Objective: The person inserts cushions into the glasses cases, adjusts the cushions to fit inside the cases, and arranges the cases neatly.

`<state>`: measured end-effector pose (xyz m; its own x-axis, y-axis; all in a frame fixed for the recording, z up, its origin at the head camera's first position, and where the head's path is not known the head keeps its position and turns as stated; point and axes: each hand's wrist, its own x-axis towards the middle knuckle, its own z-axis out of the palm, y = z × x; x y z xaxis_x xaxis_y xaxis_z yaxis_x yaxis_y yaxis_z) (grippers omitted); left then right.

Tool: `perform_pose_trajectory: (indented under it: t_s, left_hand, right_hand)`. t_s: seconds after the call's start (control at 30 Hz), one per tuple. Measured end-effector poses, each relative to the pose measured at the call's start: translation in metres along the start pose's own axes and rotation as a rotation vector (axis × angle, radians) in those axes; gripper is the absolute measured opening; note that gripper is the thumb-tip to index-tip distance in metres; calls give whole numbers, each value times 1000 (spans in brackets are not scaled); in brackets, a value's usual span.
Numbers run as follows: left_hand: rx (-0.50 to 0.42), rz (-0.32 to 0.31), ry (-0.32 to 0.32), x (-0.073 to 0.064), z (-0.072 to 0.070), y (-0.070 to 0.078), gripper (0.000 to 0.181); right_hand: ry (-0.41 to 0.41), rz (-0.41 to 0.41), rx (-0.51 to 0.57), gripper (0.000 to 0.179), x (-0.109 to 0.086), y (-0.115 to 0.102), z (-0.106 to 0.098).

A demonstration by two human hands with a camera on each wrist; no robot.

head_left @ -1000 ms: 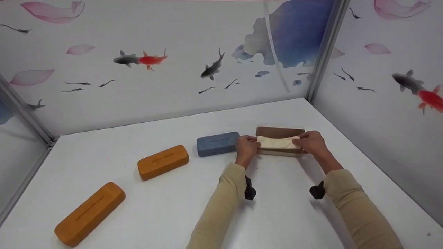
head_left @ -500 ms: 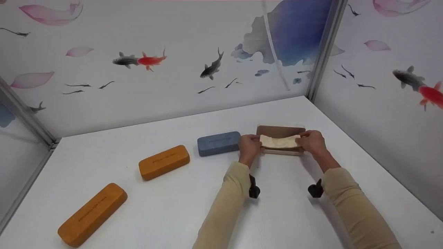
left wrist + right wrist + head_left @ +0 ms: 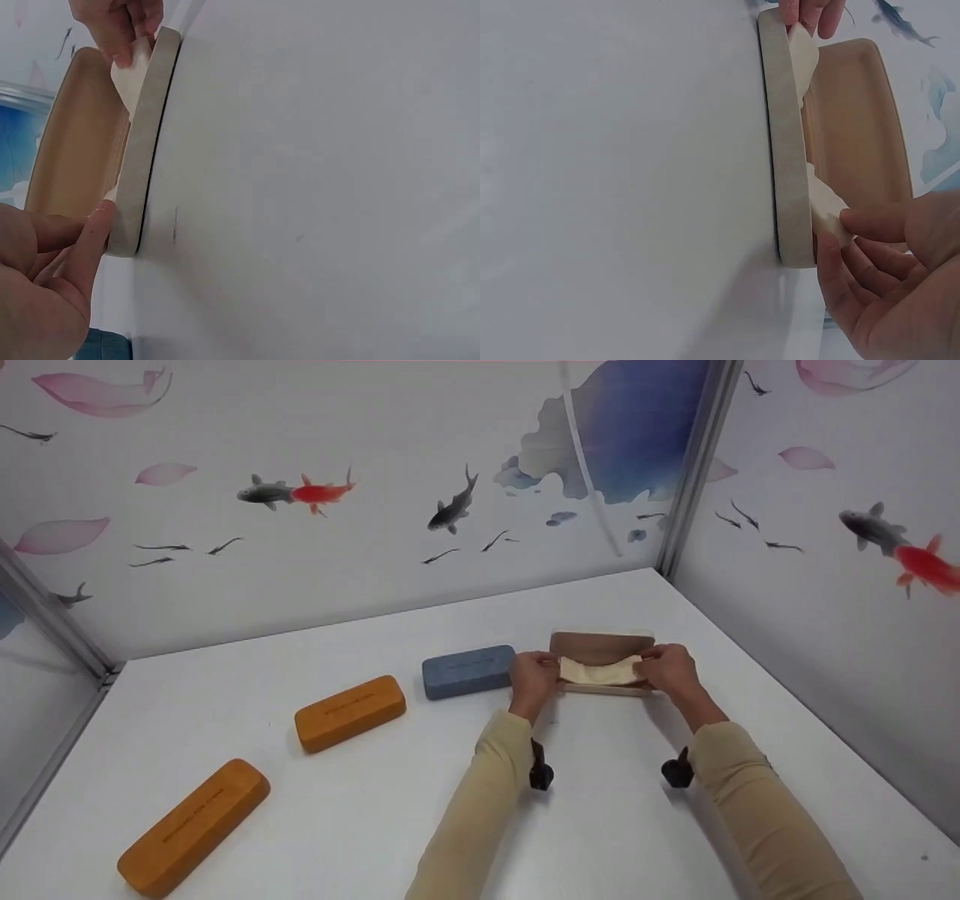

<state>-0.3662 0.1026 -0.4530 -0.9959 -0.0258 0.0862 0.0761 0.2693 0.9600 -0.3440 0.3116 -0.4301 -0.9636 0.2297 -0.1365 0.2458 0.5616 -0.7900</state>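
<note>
At the right of the table in the head view, a cream glasses case (image 3: 602,645) lies open, its brown-lined lid raised at the back. A cream cloth (image 3: 598,672) stretches across it, sagging in the middle. My left hand (image 3: 534,684) pinches the cloth's left end, and my right hand (image 3: 673,670) pinches the right end between thumb and fingers. Seen from the right wrist, the cloth (image 3: 826,210) dips behind the front wall of the case (image 3: 786,150), and its middle is hidden there. Part of the lid (image 3: 86,135) shows beyond the left hand's fingers.
A closed blue case (image 3: 469,672) lies just left of my left hand. Farther left are two closed orange cases, one in the middle (image 3: 349,713) and one near the front (image 3: 193,826). Printed wall panels (image 3: 300,585) border the white table (image 3: 337,817).
The cloth was flatter between the hands a second ago; now its middle sags down inside the case. Both hands keep their hold on its ends. The other cases stay where they were.
</note>
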Motion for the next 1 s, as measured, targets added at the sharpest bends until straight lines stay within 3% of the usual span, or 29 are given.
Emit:
perform_pose_trajectory:
  t_s: [0.23, 0.4, 0.5, 0.6, 0.8, 1.0]
  left_hand:
    - [60, 30, 1, 9, -16, 23, 19]
    - [213, 20, -19, 16, -28, 42, 29]
    - [314, 16, -68, 18, -30, 51, 39]
    - [356, 22, -100, 17, -25, 55, 48]
    - [311, 15, -101, 19, -11, 53, 50]
    - [235, 53, -72, 20, -4, 42, 41]
  right_hand:
    - [-3, 3, -252, 56, -8, -16, -25]
    - [67, 1, -322, 55, -8, -31, -41]
    - [107, 19, -302, 58, -3, -39, -42]
    - [91, 54, -242, 68, 3, -42, -39]
    - [-4, 115, -96, 91, 12, -39, -27]
    - [-26, 139, 5, 89, 15, -31, -19]
